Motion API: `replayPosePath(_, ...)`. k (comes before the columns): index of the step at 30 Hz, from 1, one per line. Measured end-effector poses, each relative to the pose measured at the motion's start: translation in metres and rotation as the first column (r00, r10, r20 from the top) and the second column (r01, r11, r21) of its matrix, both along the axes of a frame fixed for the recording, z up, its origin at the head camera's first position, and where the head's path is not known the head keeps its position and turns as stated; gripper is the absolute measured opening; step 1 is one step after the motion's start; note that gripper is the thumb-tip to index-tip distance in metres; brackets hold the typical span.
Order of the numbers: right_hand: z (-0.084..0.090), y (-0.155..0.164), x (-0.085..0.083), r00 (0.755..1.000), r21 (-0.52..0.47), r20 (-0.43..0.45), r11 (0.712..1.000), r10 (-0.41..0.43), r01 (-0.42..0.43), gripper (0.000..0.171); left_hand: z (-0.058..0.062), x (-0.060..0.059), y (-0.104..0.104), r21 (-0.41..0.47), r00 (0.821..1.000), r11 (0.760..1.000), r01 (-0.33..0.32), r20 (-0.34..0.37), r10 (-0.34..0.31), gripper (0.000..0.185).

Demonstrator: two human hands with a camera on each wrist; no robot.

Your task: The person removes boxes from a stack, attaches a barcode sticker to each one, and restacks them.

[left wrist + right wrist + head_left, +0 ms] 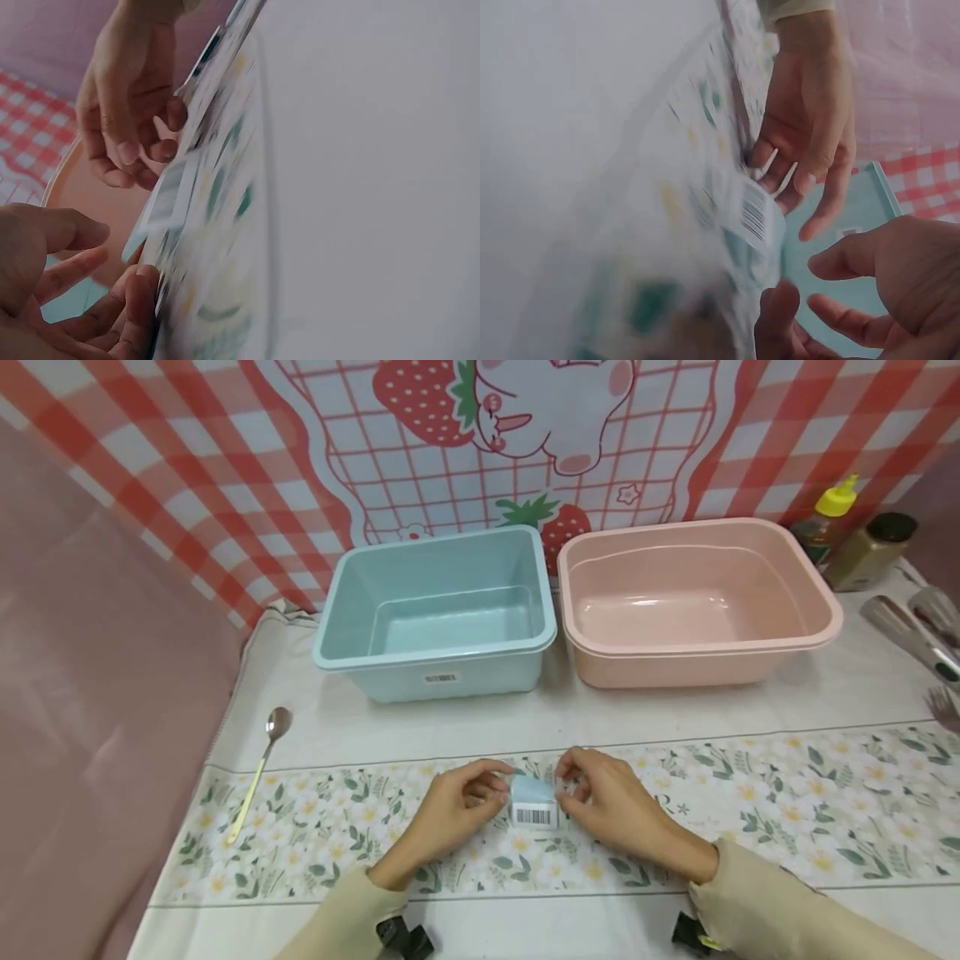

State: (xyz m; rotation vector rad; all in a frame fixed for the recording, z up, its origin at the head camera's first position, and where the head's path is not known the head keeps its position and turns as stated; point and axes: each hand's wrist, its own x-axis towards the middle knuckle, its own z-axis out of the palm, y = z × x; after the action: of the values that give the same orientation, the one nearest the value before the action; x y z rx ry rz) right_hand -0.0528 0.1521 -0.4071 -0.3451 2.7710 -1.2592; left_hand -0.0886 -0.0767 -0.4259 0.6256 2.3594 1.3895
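- Nearest the camera, two cream sleeves (757,902) come in from the bottom edge, forearms angling inward so the hands meet over the floral band of the tablecloth (825,810).
- The left hand (457,814) lies knuckles-up, fingers curled inward, fingertips at the left side of a small pale-blue packet (534,802) with a barcode label.
- The right hand (607,806) mirrors it, fingers bent and thumb tucked against the packet's right edge.
- The packet sits between both hands on the cloth, barcode facing the person; both wrist views are blurred, so whether the fingers truly pinch it or only touch it is hard to say, though a two-sided grip seems likely.
- Off to the left, well apart, a gold-handled spoon (258,772) lies on the cloth.
- Farther back stand a blue plastic tub (438,610) and a pink plastic tub (693,602), side by side.
- At the far right sit two bottles (851,539) and metal tongs (911,631).
- Behind hangs a red-checked strawberry backdrop (480,435).
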Motion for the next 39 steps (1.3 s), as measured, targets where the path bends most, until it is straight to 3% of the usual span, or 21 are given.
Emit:
replayPosePath(3,-0.007,0.002,0.014,0.996,-0.1,0.089,0.995,0.005,0.004,0.019,0.0,0.01,0.002,0.0,0.999,1.0,0.026,0.022,-0.026,0.03)
replayPosePath(9,-0.02,-0.002,0.025,0.974,-0.32,0.226,0.946,0.024,0.051,0.021,-0.003,0.019,0.01,-0.012,0.999,0.999,0.034,0.003,-0.034,0.03)
replayPosePath(15,-0.023,0.0,0.023,0.971,-0.365,0.238,0.924,-0.023,0.111,0.014,-0.002,0.02,0.013,0.028,0.998,1.0,0.009,0.056,-0.011,0.03)
replayPosePath(20,-0.021,0.0,0.024,0.979,-0.445,0.197,0.886,-0.047,0.132,0.014,0.001,0.02,0.015,0.146,0.988,0.989,-0.003,0.152,-0.02,0.034)
replayPosePath(23,-0.018,0.001,0.024,0.993,-0.464,0.093,0.879,-0.074,0.109,0.013,0.007,0.019,0.019,0.219,0.987,0.976,-0.018,0.159,-0.018,0.034)
replayPosePath(26,-0.012,0.002,0.024,0.984,-0.361,-0.132,0.93,-0.119,0.064,0.017,0.014,0.018,0.027,0.249,0.992,0.967,-0.044,0.124,0.013,0.033)
replayPosePath(29,-0.004,0.006,0.022,0.91,-0.208,-0.395,0.977,-0.129,0.049,0.024,0.023,0.017,0.034,0.248,0.995,0.967,-0.056,0.093,0.034,0.032)
replayPosePath(32,0.004,0.008,0.019,0.827,-0.13,-0.556,0.991,-0.085,0.014,0.022,0.029,0.015,0.04,0.243,0.997,0.969,-0.044,0.07,0.028,0.031)
replayPosePath(35,0.008,0.01,0.018,0.791,-0.099,-0.61,0.995,-0.047,-0.018,0.011,0.032,0.015,0.047,0.247,0.998,0.969,-0.029,0.055,0.016,0.031)
replayPosePath(36,0.008,0.01,0.017,0.775,-0.09,-0.63,0.996,-0.041,-0.021,0.014,0.033,0.015,0.049,0.248,0.998,0.968,-0.03,0.054,0.017,0.032)
replayPosePath(39,0.008,0.011,0.017,0.763,-0.085,-0.644,0.996,-0.047,-0.01,0.022,0.035,0.015,0.054,0.241,0.998,0.97,-0.038,0.057,0.025,0.033)
